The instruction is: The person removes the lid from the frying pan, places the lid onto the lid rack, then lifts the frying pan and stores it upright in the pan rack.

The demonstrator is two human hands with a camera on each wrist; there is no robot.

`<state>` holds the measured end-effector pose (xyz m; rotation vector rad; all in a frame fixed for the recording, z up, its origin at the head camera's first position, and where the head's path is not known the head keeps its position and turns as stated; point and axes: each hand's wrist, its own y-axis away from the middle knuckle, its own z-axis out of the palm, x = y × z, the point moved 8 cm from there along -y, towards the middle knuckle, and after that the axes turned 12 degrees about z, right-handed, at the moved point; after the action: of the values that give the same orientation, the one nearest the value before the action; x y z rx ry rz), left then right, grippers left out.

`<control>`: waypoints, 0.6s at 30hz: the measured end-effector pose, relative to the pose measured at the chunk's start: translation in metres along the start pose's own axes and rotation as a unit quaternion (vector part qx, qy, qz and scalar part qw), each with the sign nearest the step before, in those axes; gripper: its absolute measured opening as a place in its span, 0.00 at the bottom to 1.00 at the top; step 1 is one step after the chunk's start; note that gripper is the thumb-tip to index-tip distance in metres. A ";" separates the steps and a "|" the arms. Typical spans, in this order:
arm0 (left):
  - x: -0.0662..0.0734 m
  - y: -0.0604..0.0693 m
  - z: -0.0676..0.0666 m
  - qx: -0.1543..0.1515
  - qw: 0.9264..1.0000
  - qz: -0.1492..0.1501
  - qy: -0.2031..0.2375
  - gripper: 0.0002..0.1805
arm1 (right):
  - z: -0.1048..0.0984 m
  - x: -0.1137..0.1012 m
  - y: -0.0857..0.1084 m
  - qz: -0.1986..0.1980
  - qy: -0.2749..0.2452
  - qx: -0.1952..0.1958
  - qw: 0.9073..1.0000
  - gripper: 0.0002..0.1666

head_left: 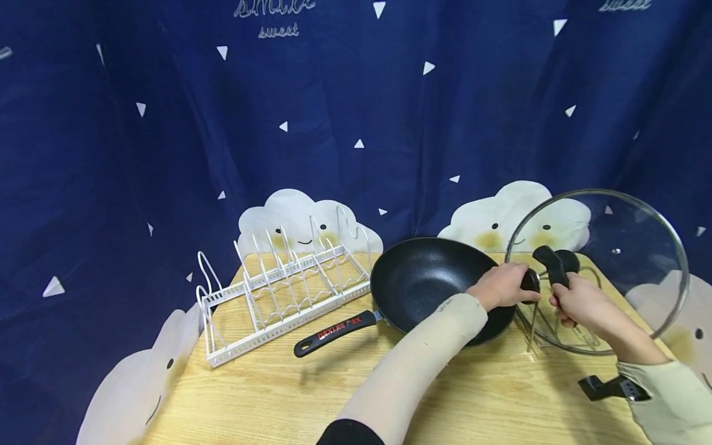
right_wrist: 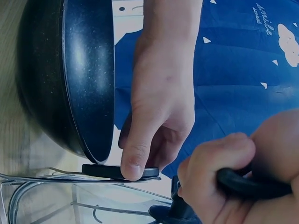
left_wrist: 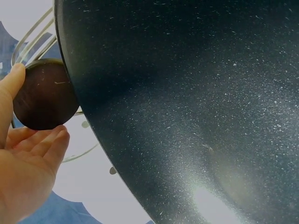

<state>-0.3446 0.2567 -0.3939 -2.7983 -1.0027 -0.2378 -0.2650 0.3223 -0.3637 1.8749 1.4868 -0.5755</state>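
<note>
In the head view my left hand (head_left: 503, 287) holds a round black disc (head_left: 531, 284) at the wok's right rim. The left wrist view shows the thumb and fingertips at the edges of that disc (left_wrist: 46, 95). My right hand (head_left: 584, 303) grips the black handle (head_left: 550, 262) of a large glass lid (head_left: 639, 247), which stands on edge with a metal rim. Under the lid is a wire rack (head_left: 533, 327), partly hidden by the hands. Between my arms and the white rack sits a black wok (head_left: 428, 278), its handle (head_left: 336, 334) pointing front left.
A white rack (head_left: 278, 324) with several upright wire dividers stands on the left of the wooden table (head_left: 250, 402). Behind the table hangs a dark blue curtain (head_left: 334, 93) with white triangles and clouds.
</note>
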 end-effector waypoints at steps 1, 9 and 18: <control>0.000 0.000 0.001 0.000 1.000 0.002 -0.001 0.26 | 0.001 0.000 0.000 0.001 -0.004 -0.004 1.000 0.13; 0.000 -0.001 0.001 0.003 1.000 -0.001 0.000 0.26 | 0.004 -0.001 0.001 0.004 -0.063 -0.062 0.996 0.11; 0.000 -0.001 0.002 0.000 1.000 0.000 0.007 0.29 | 0.007 0.001 0.000 0.017 -0.111 -0.104 0.988 0.08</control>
<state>-0.3452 0.2583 -0.3956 -2.7934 -0.9994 -0.2572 -0.2643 0.3175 -0.3691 1.6161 1.3141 -0.5706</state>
